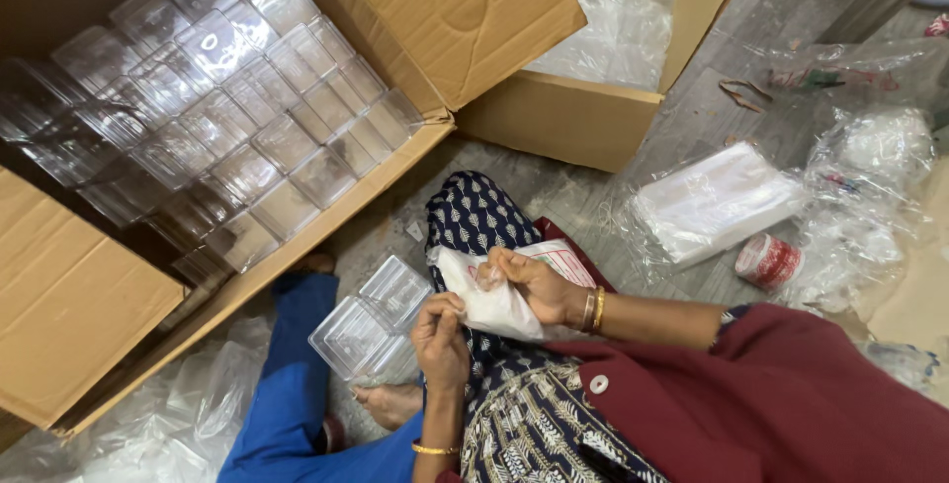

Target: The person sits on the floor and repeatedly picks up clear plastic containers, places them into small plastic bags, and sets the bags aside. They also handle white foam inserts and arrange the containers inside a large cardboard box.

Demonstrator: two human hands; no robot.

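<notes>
On the person's lap, seen from the head camera, a small white plastic pouch (499, 295) with red print lies slanted, its long axis running from lower left near the left hand (440, 340) up to the right, where it passes under the right hand (534, 283). Both hands are closed on the pouch: the right pinches its upper part from above, the left grips its lower left corner with curled fingers. Just left of the left hand, touching the knee area, lies an open clear hinged box (371, 323), nearer to the left hand than to the right. Farther left, a large cardboard carton (89, 295) lies tipped, stacked full of clear plastic boxes (227, 117). A second carton (563, 117) holding clear wrap stands beyond, and a stack of clear bags (717, 201) and a roll of red-printed tape (768, 261) rest on the floor to the right, well apart from both hands.
</notes>
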